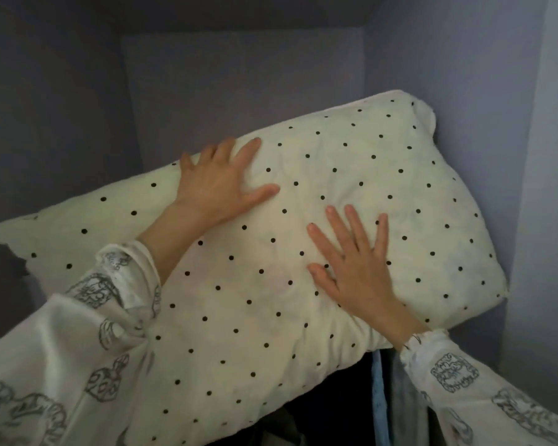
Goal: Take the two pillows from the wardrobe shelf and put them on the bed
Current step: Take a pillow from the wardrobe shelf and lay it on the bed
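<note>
Pillow (271, 252): one visible. Soft, plump, rectangular, in a cream cloth cover with small black dots set in a regular diagonal pattern; the surface is lightly puckered and the corners come to limp points. It lies tilted in the wardrobe compartment (239, 75), its far right corner pushed up against the right side wall (464, 75) and its near edge hanging out past the front of the shelf. A second pillow cannot be made out.

Hands: two, both bare, both resting flat on top of the pillow. Left hand (219, 185): fingers spread wide, fingertips curling over the far long edge, palm pressed into the filling; nothing is closed in its grasp. Right hand (351, 262): fingers straight and splayed, palm down near the middle of the cover, likewise grasping nothing.

Sleeves: two, loose white fabric printed with grey outline motifs, gathered at the cuffs. Left sleeve (78, 349); right sleeve (480, 397).

Surroundings: plain matt grey-lilac panels form the back and sides of the compartment. Below the pillow's overhanging edge, hanging clothes (380, 397) in dark and pale blue show in shadow.
</note>
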Tool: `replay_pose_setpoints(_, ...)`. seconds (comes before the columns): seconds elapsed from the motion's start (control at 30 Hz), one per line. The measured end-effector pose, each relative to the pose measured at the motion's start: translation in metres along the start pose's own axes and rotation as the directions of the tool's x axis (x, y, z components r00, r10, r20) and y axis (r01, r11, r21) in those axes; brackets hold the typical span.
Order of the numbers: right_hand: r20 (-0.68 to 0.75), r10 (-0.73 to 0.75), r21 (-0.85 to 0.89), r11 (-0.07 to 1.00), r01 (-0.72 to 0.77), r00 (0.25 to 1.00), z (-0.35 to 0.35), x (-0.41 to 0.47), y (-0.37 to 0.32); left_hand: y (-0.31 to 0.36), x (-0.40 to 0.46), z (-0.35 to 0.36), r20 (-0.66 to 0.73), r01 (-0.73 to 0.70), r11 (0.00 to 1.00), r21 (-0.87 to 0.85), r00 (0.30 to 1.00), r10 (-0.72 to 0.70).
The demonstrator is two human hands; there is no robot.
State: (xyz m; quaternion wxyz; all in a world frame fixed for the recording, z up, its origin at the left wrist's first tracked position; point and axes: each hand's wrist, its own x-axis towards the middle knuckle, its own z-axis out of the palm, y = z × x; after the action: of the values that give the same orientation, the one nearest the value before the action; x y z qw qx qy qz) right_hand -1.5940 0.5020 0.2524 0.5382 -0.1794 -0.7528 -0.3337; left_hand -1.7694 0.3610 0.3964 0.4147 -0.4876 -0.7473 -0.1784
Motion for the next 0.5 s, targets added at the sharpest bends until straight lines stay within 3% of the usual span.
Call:
replay_pose_setpoints(0.2,0.003,-0.264,0.020,0.964,0.264,0.965,0.001,-0.002,0.007,-0.010,-0.078,0.039,-0.082,0.230,0.969,-0.089,0.968,-0.237)
replay_pose_setpoints(0.5,0.057,-0.609,0.058,0.793,0.606,0.791,-0.001,0.032,0.019,0.010,-0.165,0.069,-0.061,0.520,0.775,-0.360,0.816,-0.575)
